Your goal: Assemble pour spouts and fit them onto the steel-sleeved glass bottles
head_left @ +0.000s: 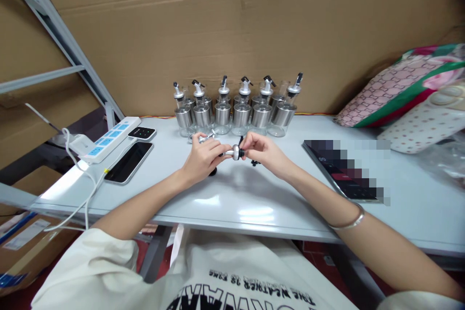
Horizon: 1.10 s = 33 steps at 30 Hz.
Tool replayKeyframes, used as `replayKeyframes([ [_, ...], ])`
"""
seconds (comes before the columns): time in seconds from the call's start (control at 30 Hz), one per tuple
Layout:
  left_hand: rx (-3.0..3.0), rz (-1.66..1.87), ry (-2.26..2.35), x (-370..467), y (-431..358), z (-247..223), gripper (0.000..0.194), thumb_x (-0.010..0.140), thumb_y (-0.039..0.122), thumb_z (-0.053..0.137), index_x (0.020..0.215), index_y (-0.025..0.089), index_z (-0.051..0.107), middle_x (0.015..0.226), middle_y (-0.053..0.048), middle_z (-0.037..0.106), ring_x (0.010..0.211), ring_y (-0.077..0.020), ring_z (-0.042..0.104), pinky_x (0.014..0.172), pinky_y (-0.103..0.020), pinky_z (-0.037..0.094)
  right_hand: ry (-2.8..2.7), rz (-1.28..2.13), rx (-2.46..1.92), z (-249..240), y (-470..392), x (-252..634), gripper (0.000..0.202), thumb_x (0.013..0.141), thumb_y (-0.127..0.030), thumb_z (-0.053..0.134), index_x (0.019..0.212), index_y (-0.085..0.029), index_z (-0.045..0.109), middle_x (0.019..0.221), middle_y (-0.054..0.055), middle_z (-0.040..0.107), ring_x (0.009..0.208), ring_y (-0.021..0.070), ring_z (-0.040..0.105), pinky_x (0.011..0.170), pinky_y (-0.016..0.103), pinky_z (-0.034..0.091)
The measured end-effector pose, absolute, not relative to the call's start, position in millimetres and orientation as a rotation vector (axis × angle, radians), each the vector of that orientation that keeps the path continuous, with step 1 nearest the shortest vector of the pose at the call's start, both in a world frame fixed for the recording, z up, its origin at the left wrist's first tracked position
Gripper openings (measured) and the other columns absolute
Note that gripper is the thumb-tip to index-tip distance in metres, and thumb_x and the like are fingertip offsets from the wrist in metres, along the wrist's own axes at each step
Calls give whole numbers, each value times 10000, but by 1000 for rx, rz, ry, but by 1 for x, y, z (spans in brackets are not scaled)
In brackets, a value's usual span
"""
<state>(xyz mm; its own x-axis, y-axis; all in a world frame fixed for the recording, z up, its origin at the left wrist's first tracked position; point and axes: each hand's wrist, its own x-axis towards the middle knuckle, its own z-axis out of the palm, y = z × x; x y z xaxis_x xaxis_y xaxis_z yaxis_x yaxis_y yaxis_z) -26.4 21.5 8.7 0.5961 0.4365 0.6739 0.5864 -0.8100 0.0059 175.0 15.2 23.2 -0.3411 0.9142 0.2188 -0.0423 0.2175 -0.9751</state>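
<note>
Both hands on one pourer top at mid-frame, and it looks like the fitting step!
Here's the left hand [207,157], fingers curled about the spout end of the silver pourer top [236,152]; over on the other side the right hand [267,152] pinches the black stopper [241,153] between thumb and fingertips. Seating or twisting, I can't tell which; either way, the next move seems to call for a steady left hold and a firm, straight push from the right. Just beyond the left hand, loose silver parts [203,138] lie on the desk [283,189]; below it, a black piece [213,172]. And across the upper middle stand the glass-and-steel bottles [223,114], the front row wearing pourers!
</note>
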Motion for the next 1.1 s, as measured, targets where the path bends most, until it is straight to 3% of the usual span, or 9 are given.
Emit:
replayKeyframes([
  [0.33, -2661, -1068, -840, -25, 18, 13, 268, 960, 353, 407, 940, 181, 610, 756, 1, 664, 685, -123, 564, 890, -342, 238, -1594, 1200, -860, 26, 14, 175, 92, 715, -249, 563, 666, -191, 510, 608, -17, 589, 591, 122, 554, 629, 282, 421],
  [0.53, -2691, -1080, -889, -24, 17, 13, 306, 965, 379, 379, 949, 184, 614, 755, -5, 679, 675, -128, 564, 898, -352, 235, -1593, 1257, -771, 25, 13, 175, 128, 661, -214, 602, 727, -191, 495, 681, -26, 567, 632, 119, 566, 644, 280, 429],
  [0.83, -2726, -1074, -918, -25, 17, 13, 340, 955, 418, 387, 901, 177, 620, 695, 6, 649, 666, -125, 553, 909, -362, 238, -1705, 1182, -834, 23, 12, 175, 153, 647, -205, 571, 752, -196, 460, 635, -41, 509, 599, 110, 490, 551, 244, 332],
  [1.1, -2855, -1110, -1031, -24, 18, 12, 393, 941, 486, 376, 900, 189, 631, 733, 12, 657, 672, -121, 553, 917, -344, 259, -1738, 1096, -849, 24, 11, 175, 147, 623, -170, 558, 743, -191, 475, 655, -32, 510, 618, 115, 495, 595, 257, 357],
])
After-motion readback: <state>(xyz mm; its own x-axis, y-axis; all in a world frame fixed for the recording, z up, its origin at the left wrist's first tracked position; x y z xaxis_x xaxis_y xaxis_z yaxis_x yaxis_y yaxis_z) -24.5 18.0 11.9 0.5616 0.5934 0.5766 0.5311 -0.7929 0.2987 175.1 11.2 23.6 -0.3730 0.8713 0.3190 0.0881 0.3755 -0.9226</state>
